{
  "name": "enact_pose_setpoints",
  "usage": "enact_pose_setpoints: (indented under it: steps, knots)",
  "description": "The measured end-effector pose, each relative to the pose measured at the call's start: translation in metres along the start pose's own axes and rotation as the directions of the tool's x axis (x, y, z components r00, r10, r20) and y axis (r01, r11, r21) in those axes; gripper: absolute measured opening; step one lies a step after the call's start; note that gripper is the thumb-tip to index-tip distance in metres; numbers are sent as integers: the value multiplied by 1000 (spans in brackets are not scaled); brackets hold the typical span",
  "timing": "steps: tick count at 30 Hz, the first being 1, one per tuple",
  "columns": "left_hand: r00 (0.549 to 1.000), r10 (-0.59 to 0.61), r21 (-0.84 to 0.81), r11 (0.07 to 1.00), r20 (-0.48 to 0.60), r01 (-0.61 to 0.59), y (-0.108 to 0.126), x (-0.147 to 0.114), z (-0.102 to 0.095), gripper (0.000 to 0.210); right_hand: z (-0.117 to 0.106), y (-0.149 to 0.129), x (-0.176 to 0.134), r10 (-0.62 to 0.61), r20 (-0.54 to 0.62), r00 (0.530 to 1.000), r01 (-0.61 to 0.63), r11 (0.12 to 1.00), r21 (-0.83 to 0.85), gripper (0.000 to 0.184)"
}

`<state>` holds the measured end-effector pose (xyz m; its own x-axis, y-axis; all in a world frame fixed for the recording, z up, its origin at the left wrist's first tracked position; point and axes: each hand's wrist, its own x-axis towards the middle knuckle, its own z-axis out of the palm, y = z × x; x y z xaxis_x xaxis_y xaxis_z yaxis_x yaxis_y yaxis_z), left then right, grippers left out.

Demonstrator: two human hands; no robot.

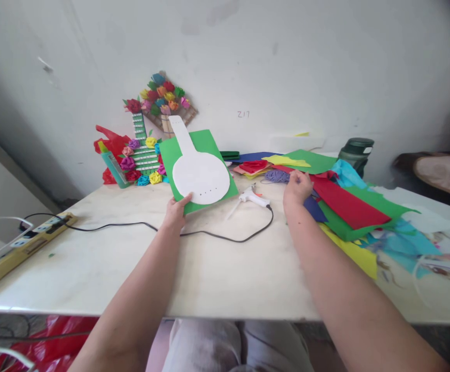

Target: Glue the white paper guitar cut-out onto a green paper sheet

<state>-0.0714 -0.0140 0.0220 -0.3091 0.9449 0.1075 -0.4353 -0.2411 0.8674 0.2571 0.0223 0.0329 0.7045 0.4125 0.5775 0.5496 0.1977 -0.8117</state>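
Observation:
My left hand (176, 213) grips the lower edge of a green sheet (168, 160) and a white banjo-shaped cutout (201, 178) lying against it, thumb in front. The cutout has a round body, a long neck and small dots near its lower edge. Both are tilted up above the table. My right hand (297, 187) is closed, fingers curled together, at the right end of a purple yarn bundle (277, 176); what its fingers hold, if anything, is hidden. Between my hands a white glue gun (253, 197) lies on the table with its black cord.
A yellow power strip (27, 243) lies at left, with the cord crossing the table (225, 279). At the back left stand a flower-decorated guitar craft (145, 157) and a glue bottle (114, 168). Coloured sheets (352, 206) pile up at right, before a dark bottle (355, 155).

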Motion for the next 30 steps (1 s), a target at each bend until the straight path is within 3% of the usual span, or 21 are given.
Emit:
enact_pose_setpoints:
  steps: [3,5,7,8,9,12,14,15,21,30]
  knots:
    - [1000,2,2,1000,-26,-2,1,0,0,31,-6,-6,-4,-102,-18,995,96,975,-199,17]
    - [999,14,0,1000,-52,-14,1,0,-1,31,-9,-13,-8,-151,33,988,155,950,-271,17]
    - [997,33,-2,999,-63,-33,0,1,-1,32,-11,-21,-15,-165,149,975,204,930,-305,21]
    - [997,41,-2,999,-64,-41,-1,2,-2,32,-12,-25,-19,-141,260,955,221,924,-311,25]
    - [997,45,-1,999,-65,-45,-2,3,-2,32,-12,-29,-23,-95,375,922,227,918,-325,30]
    - [996,45,2,999,-80,-45,-3,4,-3,31,-8,-40,-41,-23,683,730,393,832,-391,38]
    - [995,44,2,999,-84,-44,-3,4,-3,31,-4,-45,-53,0,774,633,508,755,-415,40]
    - [996,45,2,999,-82,-45,-3,4,-3,31,-1,-47,-59,3,790,613,544,723,-426,41]
    - [994,21,22,1000,-110,-18,-4,4,-3,29,9,-50,-78,48,728,684,553,617,-560,42]
    - [994,-34,66,997,-109,41,-2,1,-2,29,4,-40,-67,110,686,719,463,660,-591,36]
